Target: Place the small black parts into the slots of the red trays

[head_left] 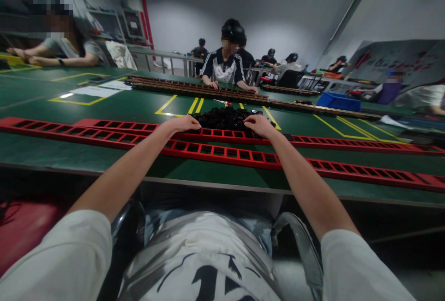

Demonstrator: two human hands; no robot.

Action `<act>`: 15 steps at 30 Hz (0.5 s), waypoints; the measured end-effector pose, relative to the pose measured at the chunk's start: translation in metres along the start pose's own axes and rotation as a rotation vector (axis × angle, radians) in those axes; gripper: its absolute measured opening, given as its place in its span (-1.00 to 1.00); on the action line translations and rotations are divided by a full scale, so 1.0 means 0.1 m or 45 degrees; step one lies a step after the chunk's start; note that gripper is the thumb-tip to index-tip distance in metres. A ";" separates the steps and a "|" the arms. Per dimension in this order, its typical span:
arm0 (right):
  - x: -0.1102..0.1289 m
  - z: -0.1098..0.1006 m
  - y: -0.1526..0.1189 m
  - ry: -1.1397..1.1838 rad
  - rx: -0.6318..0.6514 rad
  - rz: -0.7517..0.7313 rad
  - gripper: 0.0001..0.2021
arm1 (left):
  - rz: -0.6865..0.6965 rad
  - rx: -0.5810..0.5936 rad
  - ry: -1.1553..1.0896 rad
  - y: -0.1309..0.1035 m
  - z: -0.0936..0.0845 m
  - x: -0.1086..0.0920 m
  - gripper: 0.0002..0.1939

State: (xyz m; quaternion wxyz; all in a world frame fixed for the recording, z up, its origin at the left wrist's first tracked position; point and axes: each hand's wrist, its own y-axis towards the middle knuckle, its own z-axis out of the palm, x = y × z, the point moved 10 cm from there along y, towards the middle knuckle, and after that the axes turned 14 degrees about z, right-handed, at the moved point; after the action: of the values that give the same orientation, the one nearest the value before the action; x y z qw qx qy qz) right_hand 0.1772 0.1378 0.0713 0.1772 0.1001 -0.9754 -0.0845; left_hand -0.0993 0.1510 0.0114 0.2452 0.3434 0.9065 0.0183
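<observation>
A heap of small black parts [222,118] lies on the green table in front of me. At its left edge is my left hand [187,123], fingers pressed together and pointing inward. My right hand [259,125] is at the heap's right edge, its fingers bent into a pinch. Whatever either hand grips is too small or hidden to name. Two long red ladder-like frames [222,149] with rows of rectangular openings lie across the table. My forearms pass over the nearer frame, and the farther one runs just below my hands.
Beyond the heap, long brown-and-black strips [194,89] lie across the table, with a co-worker [224,62] behind them. A blue bin [339,101] stands at the right. White papers [100,90] and yellow tape outlines mark the left side. Another person [74,46] sits at far left.
</observation>
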 end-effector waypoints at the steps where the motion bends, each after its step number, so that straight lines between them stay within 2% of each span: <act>1: 0.00 0.01 0.00 -0.002 -0.001 0.003 -0.76 | -0.011 0.004 -0.013 0.00 0.00 0.00 -0.67; 4: 0.00 0.04 0.01 0.002 0.011 0.010 -0.76 | -0.021 0.017 -0.041 -0.03 0.02 -0.03 -0.65; 8: -0.01 0.05 0.02 -0.004 0.007 0.000 -0.77 | 0.051 0.055 -0.045 -0.08 0.06 -0.21 -0.59; 12: -0.03 0.05 0.03 -0.008 -0.006 -0.015 -0.77 | 0.071 0.088 0.097 -0.11 0.00 -0.37 -0.60; 15: -0.03 0.06 0.03 -0.001 0.001 -0.025 -0.77 | 0.049 0.112 0.144 -0.15 -0.04 -0.40 -0.63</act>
State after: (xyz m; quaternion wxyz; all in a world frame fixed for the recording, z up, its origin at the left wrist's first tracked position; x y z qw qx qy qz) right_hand 0.1773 0.1424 0.0659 0.1759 0.1099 -0.9745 -0.0858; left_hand -0.0846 0.1146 0.0289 0.1779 0.3696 0.9120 0.0024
